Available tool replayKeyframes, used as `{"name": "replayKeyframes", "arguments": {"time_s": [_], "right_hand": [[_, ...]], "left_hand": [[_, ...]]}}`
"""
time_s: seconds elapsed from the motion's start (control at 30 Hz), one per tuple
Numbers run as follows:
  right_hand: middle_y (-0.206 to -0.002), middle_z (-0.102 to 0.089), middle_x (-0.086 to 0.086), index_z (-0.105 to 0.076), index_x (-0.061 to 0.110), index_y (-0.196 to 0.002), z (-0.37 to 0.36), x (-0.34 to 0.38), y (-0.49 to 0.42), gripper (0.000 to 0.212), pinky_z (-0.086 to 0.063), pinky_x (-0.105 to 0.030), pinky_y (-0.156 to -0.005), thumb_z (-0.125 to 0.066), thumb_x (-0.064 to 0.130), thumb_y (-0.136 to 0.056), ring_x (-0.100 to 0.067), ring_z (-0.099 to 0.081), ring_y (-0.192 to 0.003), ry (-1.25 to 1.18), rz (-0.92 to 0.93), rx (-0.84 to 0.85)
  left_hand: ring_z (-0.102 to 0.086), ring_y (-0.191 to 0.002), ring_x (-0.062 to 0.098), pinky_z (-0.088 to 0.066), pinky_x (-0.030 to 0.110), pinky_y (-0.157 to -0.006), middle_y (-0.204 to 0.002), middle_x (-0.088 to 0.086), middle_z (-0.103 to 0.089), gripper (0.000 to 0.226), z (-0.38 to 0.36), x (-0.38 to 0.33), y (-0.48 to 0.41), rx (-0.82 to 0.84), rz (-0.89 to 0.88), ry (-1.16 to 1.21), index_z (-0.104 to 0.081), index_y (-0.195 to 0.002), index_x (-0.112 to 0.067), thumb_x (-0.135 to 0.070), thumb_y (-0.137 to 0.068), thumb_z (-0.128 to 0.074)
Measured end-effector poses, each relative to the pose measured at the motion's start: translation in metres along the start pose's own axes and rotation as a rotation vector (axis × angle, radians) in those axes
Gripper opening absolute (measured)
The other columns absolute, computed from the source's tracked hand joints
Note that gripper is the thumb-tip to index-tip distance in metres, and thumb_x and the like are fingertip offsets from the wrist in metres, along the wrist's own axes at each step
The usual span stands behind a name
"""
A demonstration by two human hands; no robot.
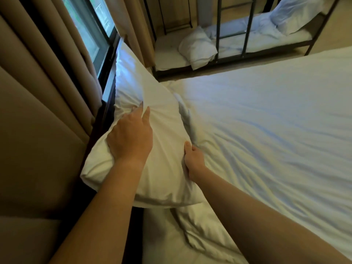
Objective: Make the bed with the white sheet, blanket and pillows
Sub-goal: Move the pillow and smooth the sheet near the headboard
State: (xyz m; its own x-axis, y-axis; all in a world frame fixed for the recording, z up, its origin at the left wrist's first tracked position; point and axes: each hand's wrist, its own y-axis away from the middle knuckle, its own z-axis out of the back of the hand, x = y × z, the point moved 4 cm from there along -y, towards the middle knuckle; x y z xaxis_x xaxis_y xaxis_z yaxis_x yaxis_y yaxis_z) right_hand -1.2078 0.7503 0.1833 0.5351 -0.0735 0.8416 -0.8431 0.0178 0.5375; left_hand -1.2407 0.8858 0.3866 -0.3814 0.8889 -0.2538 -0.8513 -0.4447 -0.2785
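A white pillow (163, 172) lies at the head of the bed against the padded beige headboard (34, 149). My left hand (131, 136) presses flat on its top, fingers spread and bunching the cover. My right hand (193, 161) grips the pillow's right edge where it meets the blanket. A second white pillow (131, 80) lies beyond it, toward the window. The white blanket (276, 121) covers the bed to the right, wrinkled near the pillows. White sheet (167, 242) and a folded blanket edge show at the bottom.
Beige curtains (47, 60) and a dark-framed window (91, 29) stand at the left. Across a strip of floor, a black metal bunk bed (232, 56) holds white pillows and rumpled white bedding.
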Motion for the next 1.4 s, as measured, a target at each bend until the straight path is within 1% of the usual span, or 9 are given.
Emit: {"name": "replayKeyframes", "arguments": {"time_s": [0.13, 0.3, 0.63, 0.77, 0.87, 1.03, 1.2, 1.27, 1.4], "right_hand": [[-0.051, -0.051, 0.0, -0.049, 0.024, -0.067, 0.078, 0.037, 0.003, 0.043, -0.036, -0.029, -0.053, -0.044, 0.04, -0.106, -0.022, -0.046, -0.051, 0.011, 0.088, -0.092], [-0.051, -0.041, 0.006, -0.041, 0.025, -0.059, 0.212, 0.077, -0.002, 0.049, -0.033, -0.024, -0.047, -0.043, 0.031, -0.108, -0.012, -0.038, -0.048, 0.089, 0.186, -0.221], [-0.049, -0.039, 0.009, -0.05, 0.036, -0.05, 0.514, 0.096, -0.085, 0.053, -0.032, -0.041, -0.073, -0.043, 0.039, -0.102, -0.019, -0.038, -0.059, 0.276, 0.233, -0.412], [-0.074, -0.062, 0.004, -0.061, 0.038, -0.065, 0.633, 0.102, -0.119, 0.042, -0.046, -0.047, -0.08, -0.038, 0.051, -0.097, -0.03, -0.06, -0.08, 0.38, 0.247, -0.506], [-0.111, -0.073, -0.003, -0.071, 0.028, -0.112, 0.702, 0.101, -0.137, 0.05, -0.05, -0.049, -0.095, -0.034, 0.059, -0.096, -0.032, -0.064, -0.107, 0.484, 0.225, -0.594], [-0.124, -0.069, -0.003, -0.06, 0.037, -0.132, 0.773, 0.06, -0.159, 0.05, -0.047, -0.048, -0.098, -0.028, 0.057, -0.099, -0.035, -0.06, -0.116, 0.755, 0.073, -0.625], [-0.144, -0.056, -0.011, -0.064, 0.029, -0.127, 0.791, -0.026, -0.169, 0.048, -0.041, -0.042, -0.108, -0.03, 0.049, -0.101, -0.036, -0.052, -0.131, 0.851, -0.166, -0.305], [-0.15, -0.048, -0.004, -0.045, 0.035, -0.148, 0.786, -0.042, -0.165, 0.047, -0.04, -0.047, -0.111, -0.036, 0.045, -0.102, -0.037, -0.047, -0.133, 0.912, -0.178, -0.289], [-0.124, -0.05, -0.01, -0.046, 0.029, -0.128, 0.759, -0.035, -0.156, 0.042, -0.045, -0.052, -0.098, -0.041, 0.047, -0.09, -0.042, -0.049, -0.118, 0.927, -0.195, -0.374]], "left_hand": [[-0.061, -0.109, 0.035, -0.043, 0.042, -0.081, -0.124, 0.008, -0.066, 0.046, 0.003, -0.054, 0.022, -0.01, -0.009, 0.132, -0.06, -0.137, -0.037, -0.054, -0.107, -0.029], [-0.063, -0.104, 0.038, -0.046, 0.044, -0.084, -0.117, 0.007, -0.069, 0.048, -0.031, -0.146, 0.053, 0.021, 0.017, 0.279, -0.066, -0.123, -0.03, -0.054, -0.107, -0.029], [-0.063, -0.102, 0.041, -0.048, 0.043, -0.085, -0.111, 0.013, -0.072, 0.043, -0.158, -0.398, 0.13, 0.106, 0.012, 0.446, -0.065, -0.13, -0.035, -0.056, -0.105, -0.035], [-0.064, -0.103, 0.039, -0.049, 0.04, -0.084, -0.112, 0.014, -0.073, 0.04, -0.223, -0.488, 0.158, 0.137, -0.029, 0.586, -0.07, -0.127, -0.028, -0.049, -0.105, -0.044], [-0.066, -0.105, 0.036, -0.051, 0.038, -0.084, -0.114, 0.012, -0.074, 0.041, -0.273, -0.533, 0.18, 0.196, -0.061, 0.67, -0.07, -0.128, -0.025, -0.048, -0.104, -0.048], [-0.061, -0.121, 0.029, -0.047, 0.035, -0.096, -0.13, 0.008, -0.068, 0.045, -0.358, -0.561, 0.219, 0.574, -0.115, 0.541, -0.063, -0.138, -0.022, -0.046, -0.107, -0.041], [-0.064, -0.116, 0.027, -0.047, 0.031, -0.095, -0.122, 0.008, -0.072, 0.052, -0.415, -0.535, 0.259, 1.029, -0.205, 0.321, -0.073, -0.121, -0.019, -0.052, -0.108, -0.036], [-0.064, -0.116, 0.028, -0.049, 0.035, -0.1, -0.12, 0.007, -0.073, 0.051, -0.419, -0.514, 0.264, 1.095, -0.185, 0.26, -0.074, -0.118, -0.019, -0.051, -0.107, -0.036], [-0.064, -0.103, 0.037, -0.05, 0.043, -0.091, -0.102, 0.018, -0.071, 0.055, -0.402, -0.474, 0.25, 1.044, -0.135, 0.191, -0.063, -0.08, -0.013, -0.05, -0.107, -0.033]]}}
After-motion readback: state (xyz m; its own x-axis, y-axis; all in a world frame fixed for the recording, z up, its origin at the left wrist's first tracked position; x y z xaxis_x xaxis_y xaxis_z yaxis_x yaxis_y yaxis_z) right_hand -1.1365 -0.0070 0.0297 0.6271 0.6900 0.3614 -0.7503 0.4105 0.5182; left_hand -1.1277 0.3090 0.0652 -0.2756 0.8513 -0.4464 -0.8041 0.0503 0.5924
